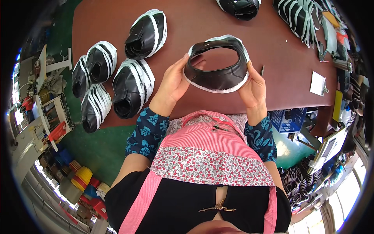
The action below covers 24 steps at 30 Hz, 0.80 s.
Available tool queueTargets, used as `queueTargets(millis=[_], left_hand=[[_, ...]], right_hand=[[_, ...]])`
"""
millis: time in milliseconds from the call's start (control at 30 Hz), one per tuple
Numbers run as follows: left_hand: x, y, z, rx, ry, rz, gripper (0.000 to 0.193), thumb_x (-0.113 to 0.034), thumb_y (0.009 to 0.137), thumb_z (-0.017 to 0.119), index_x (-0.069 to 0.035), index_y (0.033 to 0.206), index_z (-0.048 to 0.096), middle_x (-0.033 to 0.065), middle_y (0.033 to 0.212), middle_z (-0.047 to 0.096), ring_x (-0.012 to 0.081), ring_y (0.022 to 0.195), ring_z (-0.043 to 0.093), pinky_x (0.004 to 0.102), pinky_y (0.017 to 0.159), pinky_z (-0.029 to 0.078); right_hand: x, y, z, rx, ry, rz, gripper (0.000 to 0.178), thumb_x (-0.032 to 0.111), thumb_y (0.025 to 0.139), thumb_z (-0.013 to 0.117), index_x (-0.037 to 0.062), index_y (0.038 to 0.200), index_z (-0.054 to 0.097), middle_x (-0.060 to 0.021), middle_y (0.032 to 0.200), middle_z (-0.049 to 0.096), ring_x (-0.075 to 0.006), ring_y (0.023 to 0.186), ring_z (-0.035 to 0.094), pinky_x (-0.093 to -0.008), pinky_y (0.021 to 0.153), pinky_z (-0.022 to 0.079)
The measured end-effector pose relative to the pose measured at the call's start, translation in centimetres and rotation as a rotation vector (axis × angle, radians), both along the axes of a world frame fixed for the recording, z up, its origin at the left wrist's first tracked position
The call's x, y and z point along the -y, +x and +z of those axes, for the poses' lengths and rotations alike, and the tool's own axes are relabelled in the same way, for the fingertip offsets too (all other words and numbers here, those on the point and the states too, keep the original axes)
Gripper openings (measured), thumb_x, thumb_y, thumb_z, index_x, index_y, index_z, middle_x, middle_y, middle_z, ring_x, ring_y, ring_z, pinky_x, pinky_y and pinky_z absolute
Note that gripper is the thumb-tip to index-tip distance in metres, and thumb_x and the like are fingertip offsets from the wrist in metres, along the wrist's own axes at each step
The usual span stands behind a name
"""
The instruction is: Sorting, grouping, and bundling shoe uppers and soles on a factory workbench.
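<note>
The head view shows us a black leather ring-shaped piece with a white zigzag-cut edge (217,81) at the centre, raised over a reddish-brown tabletop (187,23). Our left hand (174,81) pinches its left rim, a fingertip showing through the opening; our right hand (253,86) pinches the right rim, thumb in front, its other fingers mostly hidden. We judge that gripping opposite sides keeps the ring open and its face towards us.

Left of centre, bundles of black leather pieces with white edges (134,87) sit nested in one another, probably to save room and keep like pieces together. A similar black bundle (242,8) lies at the top edge.

As for containers, a blue openwork plastic crate (292,127) at centre right, below the tabletop edge, has something dark inside that we cannot identify. At lower left stand yellow round tubs (82,177), apparently stacked; we cannot tell their contents.
</note>
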State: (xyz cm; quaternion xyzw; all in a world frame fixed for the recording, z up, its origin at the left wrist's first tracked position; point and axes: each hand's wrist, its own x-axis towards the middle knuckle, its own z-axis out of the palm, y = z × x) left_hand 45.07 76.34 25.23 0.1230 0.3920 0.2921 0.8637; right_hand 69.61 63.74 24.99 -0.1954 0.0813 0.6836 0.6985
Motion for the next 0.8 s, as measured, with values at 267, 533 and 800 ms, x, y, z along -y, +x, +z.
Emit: queueTargets(millis=[267, 533, 800], left_hand=[[3.1, 0.5, 1.3, -0.875, 1.505, -0.194, 0.029, -0.02, 0.086, 0.092, -0.006, 0.104, 0.074, 0.0087, 0.101, 0.076, 0.0322, 0.102, 0.072, 0.0472, 0.102, 0.051], [-4.5, -9.5, -3.1, -1.601, 1.85, -0.422, 0.02, -0.014, 0.098, 0.077, -0.012, 0.118, 0.072, 0.0055, 0.115, 0.072, 0.0279, 0.106, 0.069, 0.0435, 0.087, 0.048], [-13.3, -10.7, -8.5, -1.747, 1.722, -0.265, 0.02, -0.016, 0.106, 0.07, -0.006, 0.123, 0.07, 0.0146, 0.118, 0.073, 0.039, 0.112, 0.069, 0.0513, 0.092, 0.052]], right_hand=[[-1.4, -5.2, -2.1, 0.774, -0.226, 0.141, 0.041, 0.026, 0.119, 0.053, 0.0004, 0.15, 0.06, -0.0123, 0.145, 0.069, -0.0249, 0.13, 0.069, -0.0394, 0.11, 0.054], [8.8, -1.0, -19.1, 2.652, 0.132, 0.639, 0.065, 0.022, 0.104, 0.065, 0.0244, 0.167, 0.049, -0.0027, 0.182, 0.034, -0.0256, 0.167, 0.029, -0.0599, 0.131, 0.023], [8.4, 14.6, -20.3, 2.831, -0.271, 0.622, 0.074, 0.003, 0.097, 0.058, 0.0246, 0.167, 0.049, 0.0045, 0.179, 0.041, -0.0173, 0.165, 0.036, -0.0563, 0.13, 0.022]])
